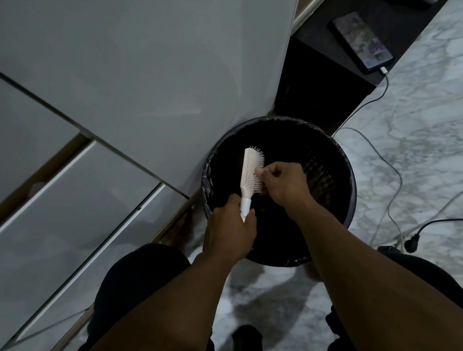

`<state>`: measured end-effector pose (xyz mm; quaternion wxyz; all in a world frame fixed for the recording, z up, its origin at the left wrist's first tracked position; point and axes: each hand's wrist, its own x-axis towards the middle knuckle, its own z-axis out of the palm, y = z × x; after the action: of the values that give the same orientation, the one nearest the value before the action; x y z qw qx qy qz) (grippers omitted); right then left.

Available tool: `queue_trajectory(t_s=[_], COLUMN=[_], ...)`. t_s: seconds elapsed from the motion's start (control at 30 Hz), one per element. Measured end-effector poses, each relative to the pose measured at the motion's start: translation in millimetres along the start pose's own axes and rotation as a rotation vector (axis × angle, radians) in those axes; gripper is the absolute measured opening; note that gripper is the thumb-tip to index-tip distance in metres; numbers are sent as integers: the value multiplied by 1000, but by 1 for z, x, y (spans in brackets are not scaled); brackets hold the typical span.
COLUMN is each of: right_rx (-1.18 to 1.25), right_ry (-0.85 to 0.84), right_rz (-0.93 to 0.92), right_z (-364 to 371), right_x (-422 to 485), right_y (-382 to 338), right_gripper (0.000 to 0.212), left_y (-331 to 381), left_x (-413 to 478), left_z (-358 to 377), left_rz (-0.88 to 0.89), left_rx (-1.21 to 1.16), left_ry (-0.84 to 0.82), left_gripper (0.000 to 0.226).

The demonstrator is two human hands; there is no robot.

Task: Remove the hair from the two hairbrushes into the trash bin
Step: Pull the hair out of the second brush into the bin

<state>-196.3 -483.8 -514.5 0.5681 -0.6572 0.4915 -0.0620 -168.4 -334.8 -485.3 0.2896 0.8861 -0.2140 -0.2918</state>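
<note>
Glossy marble-look floor (450, 114), smooth plastic hairbrush (247, 171), crinkly plastic-lined trash bin (350, 172).

Pale hairbrush (249, 174) upright over black bin (345, 189)

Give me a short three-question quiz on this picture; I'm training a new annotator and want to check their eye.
1. True or false: the hairbrush is held over the trash bin.
2. Which hand grips the brush handle? A) left hand B) right hand
3. Fill in: the phone on the dark cabinet has a ____ plugged into it.

Key: 1 true; 2 A; 3 cable.
</note>
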Motion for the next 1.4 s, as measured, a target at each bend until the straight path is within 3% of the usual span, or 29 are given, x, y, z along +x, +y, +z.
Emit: queue_trajectory(t_s=[0.1,0.17,0.2,0.3,0.33,0.6,0.8,0.9,1.0,1.13,1.27,1.4], right_rx=[320,317,308,167,106,7,25,301,227,102,-116,-229], right_ry=[65,72,30,-124,-99,148,277,329,242,-191,-87,9], right_rz=[165,153,134,72,40,-107,25,226,298,261,36,-48], right_z=[-1,-4,-4,3,7,3,-2,-9,-19,-12,-1,0], right_x=[0,1,0,-7,-7,2,9,12,10,0,-2,1], right_y=[-6,-10,-9,-7,-4,-1,0,-7,-11,-12,-6,2], right_gripper=[24,24,30,78,81,27,38,53,56,55,42,39], left_y=[-1,0,0,1,2,1,-2,-3,-4,-1,-3,-4], left_x=[1,1,0,0,-1,2,2,2,4,4,3,4], left_z=[1,1,2,4,4,8,7,6,4,4,5,6], left_rz=[1,-4,-1,4,-3,39,65,39,-4,-30,-41,-17], left_rx=[-22,-23,-22,-40,-58,-122,-123,-133,-98,-64,-23,-12], left_ry=[26,-2,-18,-68,-84,-85,-85,-75,-48,-35,-54,-57], left_gripper=[17,17,17,15,15,19,17,19,18,18,18,17])
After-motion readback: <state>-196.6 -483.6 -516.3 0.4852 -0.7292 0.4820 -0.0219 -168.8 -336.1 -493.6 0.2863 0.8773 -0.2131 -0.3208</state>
